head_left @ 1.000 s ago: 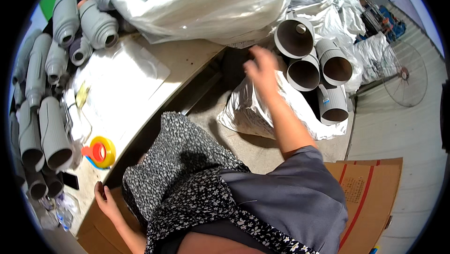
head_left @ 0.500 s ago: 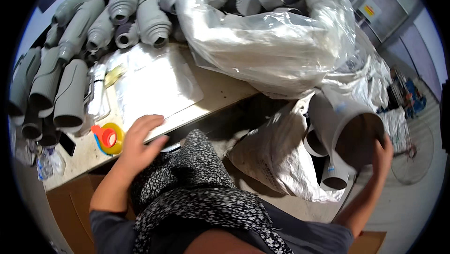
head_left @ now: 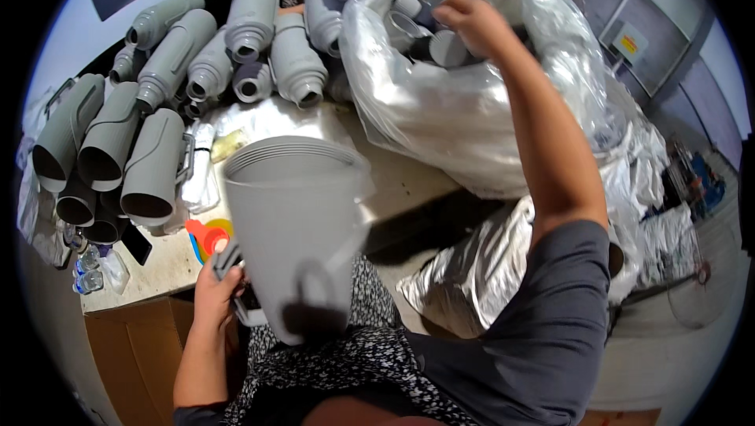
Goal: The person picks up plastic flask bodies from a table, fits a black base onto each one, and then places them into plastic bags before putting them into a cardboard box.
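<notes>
My left hand (head_left: 212, 288) is closed round the handle of a large grey plastic jug-shaped shell (head_left: 295, 222). The shell stands upright over my lap, its ribbed wide end up and a shadow across its lower side. My right arm stretches forward to a big clear plastic bag (head_left: 440, 123) at the far right of the table. Over the bag's mouth, my right hand (head_left: 476, 25) has its fingers bent and drawn together among grey round cups (head_left: 448, 49). Whatever those fingers may hold is hidden.
Several grey thermos bodies (head_left: 299, 60) lie across the table's far side, with open-ended grey shells (head_left: 153, 167) at left. An orange cup (head_left: 208, 236), a dark phone (head_left: 136, 245) and small bottles (head_left: 89, 280) sit near the left edge. A white sack (head_left: 472, 269) stands below right.
The large grey shell has come from above the white sack at right into my left hand. My right hand has left it and moved up to the plastic bag. The view has shifted slightly.
</notes>
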A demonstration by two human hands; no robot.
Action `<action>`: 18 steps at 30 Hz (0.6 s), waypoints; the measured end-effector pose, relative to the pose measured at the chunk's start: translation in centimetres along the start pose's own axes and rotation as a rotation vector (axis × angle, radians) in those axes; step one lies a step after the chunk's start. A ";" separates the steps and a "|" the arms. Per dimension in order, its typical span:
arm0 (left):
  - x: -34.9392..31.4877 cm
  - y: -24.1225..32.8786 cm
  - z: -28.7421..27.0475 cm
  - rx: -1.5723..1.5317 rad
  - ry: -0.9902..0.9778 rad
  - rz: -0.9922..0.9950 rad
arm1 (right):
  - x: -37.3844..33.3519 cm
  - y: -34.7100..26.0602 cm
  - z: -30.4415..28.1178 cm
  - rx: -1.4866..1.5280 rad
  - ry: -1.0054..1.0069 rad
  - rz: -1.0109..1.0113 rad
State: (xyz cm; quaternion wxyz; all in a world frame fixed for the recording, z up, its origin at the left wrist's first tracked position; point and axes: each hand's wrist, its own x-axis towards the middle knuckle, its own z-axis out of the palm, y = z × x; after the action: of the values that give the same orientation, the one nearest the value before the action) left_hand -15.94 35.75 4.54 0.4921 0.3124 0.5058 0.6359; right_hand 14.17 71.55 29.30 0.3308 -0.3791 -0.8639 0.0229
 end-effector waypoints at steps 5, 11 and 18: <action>1.8 -0.9 -5.5 -0.378 0.510 -0.021 | 10.1 22.1 1.4 -0.799 -0.134 0.316; 3.8 1.0 -7.5 -1.016 0.465 -0.075 | 3.4 12.7 2.1 0.042 0.138 0.432; 2.4 0.2 -7.0 -1.036 0.464 -0.121 | -21.9 -7.7 9.9 1.360 -0.182 0.248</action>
State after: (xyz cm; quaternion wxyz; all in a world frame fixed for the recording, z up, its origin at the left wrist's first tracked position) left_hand -23.06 35.70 2.46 0.4925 -0.1472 0.2397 0.8236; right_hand 14.24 53.52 11.68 0.4161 -0.1800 -0.6324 0.6281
